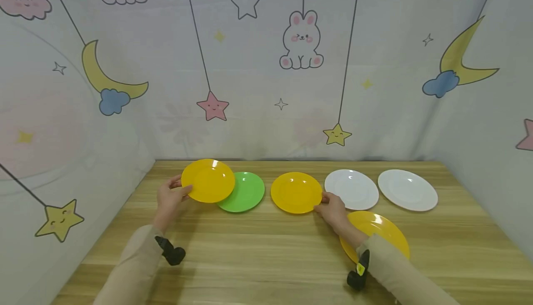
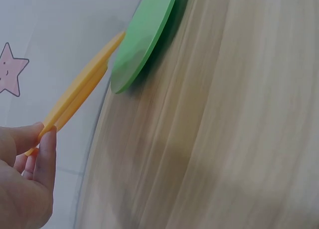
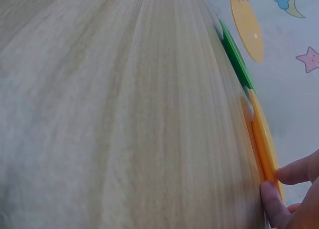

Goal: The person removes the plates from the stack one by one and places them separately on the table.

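A third yellow plate [image 1: 381, 231] lies nearest. The middle yellow plate [image 1: 295, 192] is pinched at its rim by the right hand [image 1: 333, 210]. The raised yellow plate [image 1: 208, 180], overlapping the green plate [image 1: 246, 193], is gripped by the left hand [image 1: 170, 197].

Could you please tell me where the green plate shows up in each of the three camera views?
Head: the green plate lies left of centre on the table, partly under the yellow plate held by the left hand.
Left wrist: top centre, seen edge-on.
Right wrist: upper right, a thin edge.
Shared landmark: that lifted yellow plate.
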{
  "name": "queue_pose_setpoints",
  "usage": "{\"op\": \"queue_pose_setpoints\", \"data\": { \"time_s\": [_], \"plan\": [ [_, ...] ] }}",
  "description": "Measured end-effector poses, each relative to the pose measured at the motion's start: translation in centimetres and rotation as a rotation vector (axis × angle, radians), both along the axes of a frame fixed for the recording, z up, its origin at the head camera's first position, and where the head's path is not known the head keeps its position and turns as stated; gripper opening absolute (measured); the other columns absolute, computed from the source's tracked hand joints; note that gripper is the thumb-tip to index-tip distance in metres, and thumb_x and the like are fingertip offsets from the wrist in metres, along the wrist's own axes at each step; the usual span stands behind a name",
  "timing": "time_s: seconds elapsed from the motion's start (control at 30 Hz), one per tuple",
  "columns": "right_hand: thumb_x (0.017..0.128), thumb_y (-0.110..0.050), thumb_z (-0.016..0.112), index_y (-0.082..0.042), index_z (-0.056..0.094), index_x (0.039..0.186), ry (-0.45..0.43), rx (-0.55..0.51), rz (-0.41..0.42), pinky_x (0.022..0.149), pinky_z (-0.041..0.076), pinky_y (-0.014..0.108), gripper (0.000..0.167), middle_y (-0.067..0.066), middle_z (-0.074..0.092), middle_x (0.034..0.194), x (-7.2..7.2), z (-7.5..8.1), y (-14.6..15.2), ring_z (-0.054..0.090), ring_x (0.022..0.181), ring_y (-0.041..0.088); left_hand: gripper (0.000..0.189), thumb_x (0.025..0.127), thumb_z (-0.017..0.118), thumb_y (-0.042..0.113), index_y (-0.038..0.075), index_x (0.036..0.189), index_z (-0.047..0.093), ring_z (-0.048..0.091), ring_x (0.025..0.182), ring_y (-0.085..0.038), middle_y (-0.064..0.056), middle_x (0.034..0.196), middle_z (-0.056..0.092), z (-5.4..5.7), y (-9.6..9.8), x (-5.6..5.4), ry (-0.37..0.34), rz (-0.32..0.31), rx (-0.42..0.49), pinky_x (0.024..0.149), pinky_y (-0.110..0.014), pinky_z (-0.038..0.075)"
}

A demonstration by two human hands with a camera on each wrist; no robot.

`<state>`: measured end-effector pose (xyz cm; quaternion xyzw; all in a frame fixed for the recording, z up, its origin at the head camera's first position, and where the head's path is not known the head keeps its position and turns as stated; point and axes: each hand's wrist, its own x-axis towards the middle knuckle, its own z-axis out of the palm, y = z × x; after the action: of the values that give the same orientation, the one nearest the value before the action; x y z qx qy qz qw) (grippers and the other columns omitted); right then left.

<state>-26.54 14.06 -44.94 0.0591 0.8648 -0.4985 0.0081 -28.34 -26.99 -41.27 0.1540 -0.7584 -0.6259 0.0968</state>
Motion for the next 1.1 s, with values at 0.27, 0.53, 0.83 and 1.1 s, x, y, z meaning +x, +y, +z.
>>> {"op": "queue_pose_setpoints", "data": {
  "time_s": [0.27,0.53,0.83,1.1],
  "plan": [
    [0.078,0.000,0.063,0.014,0.039,0.129,0.000,-0.022,-0.001,0.071,0.055,0.031,0.058,0.028,0.053,0.115,0.1,0.0,0.0,0.059,0.082,0.024,0.059,0.082,0.063,0.001,-0.004,0.135,0.036,0.054,0.064,0.000,-0.010,0.106,0.044,-0.2,-1.8,0.3,-0.025,0.094,0.036,0.064,-0.017,0.053],
    [0.078,0.001,0.063,0.014,0.039,0.129,-0.006,-0.036,-0.004,0.068,0.055,0.029,0.058,0.027,0.053,0.114,0.0,-0.1,0.0,0.059,0.077,0.021,0.059,0.083,0.063,0.001,-0.004,0.135,0.036,0.053,0.065,0.002,-0.007,0.105,0.045,-0.6,-3.0,0.6,-0.005,0.145,0.061,0.064,-0.015,0.052],
    [0.078,0.002,0.063,0.014,0.040,0.128,0.001,-0.039,-0.007,0.067,0.055,0.029,0.056,0.027,0.054,0.112,0.0,-0.1,0.0,0.059,0.076,0.021,0.057,0.081,0.061,-0.006,-0.003,0.134,0.039,0.053,0.063,0.000,-0.004,0.097,0.043,-1.3,-3.8,1.0,-0.002,0.247,0.117,0.068,-0.019,0.054],
    [0.078,0.002,0.063,0.014,0.039,0.129,-0.007,-0.052,-0.005,0.068,0.055,0.029,0.058,0.027,0.053,0.114,0.0,-0.1,-0.1,0.059,0.079,0.022,0.059,0.079,0.061,-0.008,-0.003,0.134,0.040,0.051,0.060,0.001,-0.003,0.095,0.043,-1.8,-4.2,1.0,0.001,0.300,0.161,0.057,-0.013,0.051]
  ]
}}
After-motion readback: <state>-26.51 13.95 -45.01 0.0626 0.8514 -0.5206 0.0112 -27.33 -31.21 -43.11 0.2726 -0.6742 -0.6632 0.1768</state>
